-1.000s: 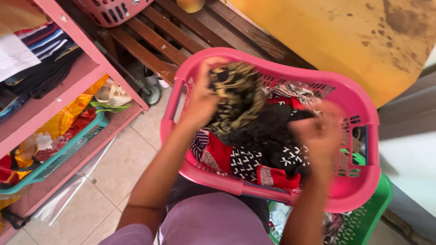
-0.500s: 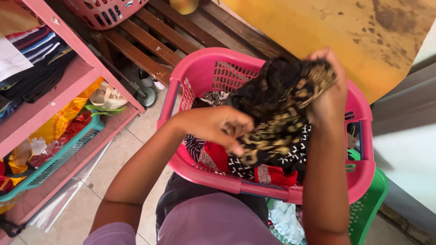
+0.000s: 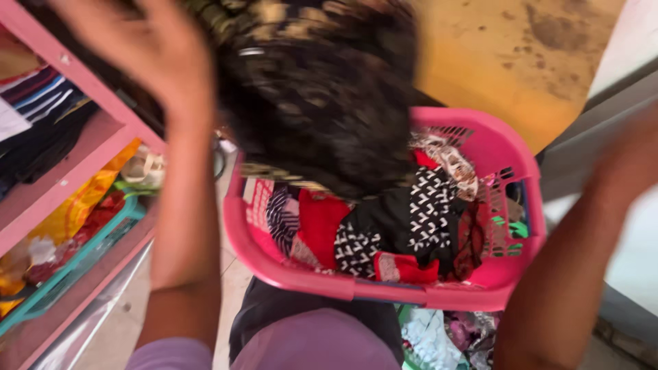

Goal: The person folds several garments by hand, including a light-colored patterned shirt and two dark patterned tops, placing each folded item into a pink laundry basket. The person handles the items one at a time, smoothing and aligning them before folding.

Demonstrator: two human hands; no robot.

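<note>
Two arms rise over a pink laundry basket (image 3: 480, 147). A dark, gold-patterned garment (image 3: 322, 103), blurred, hangs in the air above the basket's near-left part. The left hand (image 3: 140, 51) is raised beside the garment's upper left edge, fingers spread; its grip looks loose, though the blur leaves any hold on the cloth uncertain. The right hand is out of frame; only its forearm (image 3: 582, 247) shows. Red, black-and-white clothes (image 3: 404, 226) fill the basket. A pink shelf (image 3: 82, 171) stands to the left.
</note>
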